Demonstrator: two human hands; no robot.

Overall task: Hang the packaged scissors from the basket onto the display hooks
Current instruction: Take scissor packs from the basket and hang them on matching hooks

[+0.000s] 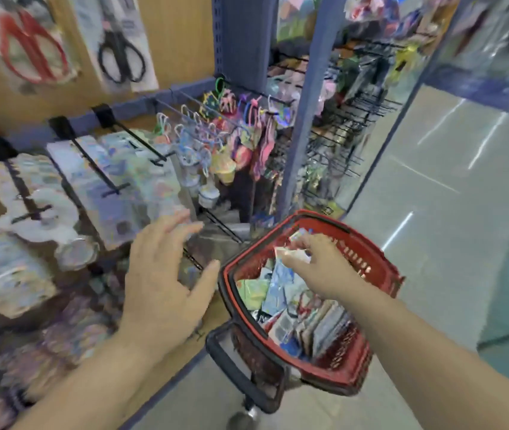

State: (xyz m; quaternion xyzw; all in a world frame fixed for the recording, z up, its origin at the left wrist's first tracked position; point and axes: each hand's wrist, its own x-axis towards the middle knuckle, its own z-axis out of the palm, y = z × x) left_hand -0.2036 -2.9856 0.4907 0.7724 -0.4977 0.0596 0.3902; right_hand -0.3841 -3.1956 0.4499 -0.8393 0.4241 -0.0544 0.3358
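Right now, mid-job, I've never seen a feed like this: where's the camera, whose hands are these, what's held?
No machine: one camera on a person's head looks forward and down at their bare hands. The left hand is spread open, holding nothing, near black hooks. The right hand pinches a packet over the red basket, which holds more packets; blur hides what the pinched packet contains. Packaged scissors hang at upper left.

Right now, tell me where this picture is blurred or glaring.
Head view: motion blur smears the hanging packets and the left hand; the red basket and the right hand pinching a packet look a little sharper; light streaks glare off the floor.
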